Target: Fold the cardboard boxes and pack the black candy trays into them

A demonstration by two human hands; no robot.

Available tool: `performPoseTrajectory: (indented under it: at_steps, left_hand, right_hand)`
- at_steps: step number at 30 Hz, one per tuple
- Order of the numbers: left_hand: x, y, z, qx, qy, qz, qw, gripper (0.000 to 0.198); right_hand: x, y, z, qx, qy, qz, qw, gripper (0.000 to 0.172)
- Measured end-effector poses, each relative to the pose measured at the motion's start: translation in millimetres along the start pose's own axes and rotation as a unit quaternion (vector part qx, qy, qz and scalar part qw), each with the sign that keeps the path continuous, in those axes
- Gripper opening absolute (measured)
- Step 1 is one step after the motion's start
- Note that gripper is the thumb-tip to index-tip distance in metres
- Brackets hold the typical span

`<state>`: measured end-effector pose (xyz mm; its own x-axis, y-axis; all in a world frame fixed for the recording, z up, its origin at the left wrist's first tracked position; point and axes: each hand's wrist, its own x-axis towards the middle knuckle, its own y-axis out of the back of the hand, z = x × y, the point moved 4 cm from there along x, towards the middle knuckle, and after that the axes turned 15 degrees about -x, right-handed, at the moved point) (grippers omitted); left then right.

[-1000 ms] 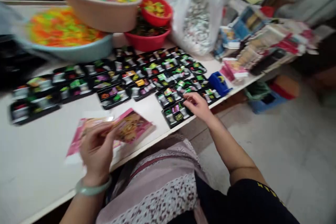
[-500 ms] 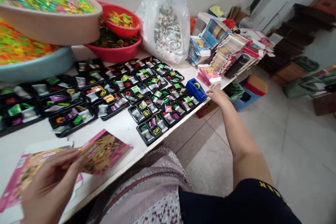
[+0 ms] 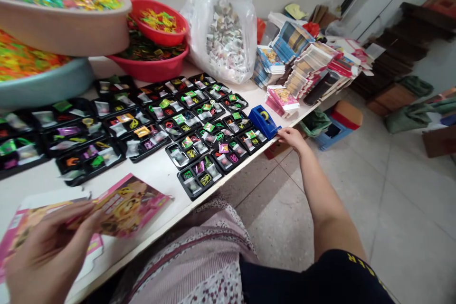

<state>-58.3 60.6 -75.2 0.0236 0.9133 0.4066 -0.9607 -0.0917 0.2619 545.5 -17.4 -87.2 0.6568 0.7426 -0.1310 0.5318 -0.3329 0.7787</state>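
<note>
My left hand point(image 3: 50, 247) is closed, pinching a pink-edged printed card point(image 3: 130, 206) between thumb and fingers. Under that hand, a flattened printed carton point(image 3: 35, 213) with white flaps lies on the white table. Far to the right, my right hand point(image 3: 291, 137) has its fingertips together at the front end of a blue tape dispenser point(image 3: 262, 122), by the table edge. A yellow roll core shows inside the dispenser. What the fingertips hold, if anything, is too small to make out. Left of the dispenser stand rows of black compartment trays point(image 3: 199, 175) with small colourful pieces and packets.
Tubs of colourful pieces, one beige point(image 3: 71, 33) and one red point(image 3: 149, 69), stand along the wall. Beside them is a clear plastic bag point(image 3: 231, 33) of small packets. Stacked printed boxes point(image 3: 283, 99) and a black bottle point(image 3: 322, 88) sit at the far right.
My right hand has shifted slightly down and left along the front of the tape dispenser. The view has moved a little, and my left hand still holds the card.
</note>
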Motion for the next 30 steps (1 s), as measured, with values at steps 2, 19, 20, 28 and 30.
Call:
performPoseTrajectory:
  at_steps: [2, 19, 20, 28, 30]
  left_hand:
    - [-3.3, -3.4, 9.6, 0.004, 0.03, 0.01, 1.0, 0.013]
    - [-38.7, -35.1, 88.0, 0.173, -0.196, -0.274, 0.926, 0.062]
    - [-39.1, -35.1, 86.8, 0.174, -0.198, -0.284, 0.922, 0.06]
    - [-14.9, -2.1, 70.6, 0.016, -0.103, -0.154, 0.982, 0.035]
    - [-7.3, 20.0, 60.4, -0.028, -0.046, -0.097, 0.994, 0.033]
  right_hand:
    - [-3.2, 6.4, -1.1, -0.026, -0.002, 0.013, 1.0, 0.023]
    - [-250.0, -193.6, -239.5, 0.295, 0.258, -0.381, 0.837, 0.05]
    - [-248.3, -198.3, -242.0, 0.278, 0.267, -0.368, 0.846, 0.053]
    - [-207.0, -183.2, -235.8, -0.028, 0.405, -0.208, 0.89, 0.054]
    - [-190.1, -166.5, -218.5, -0.049, 0.446, -0.182, 0.875, 0.036]
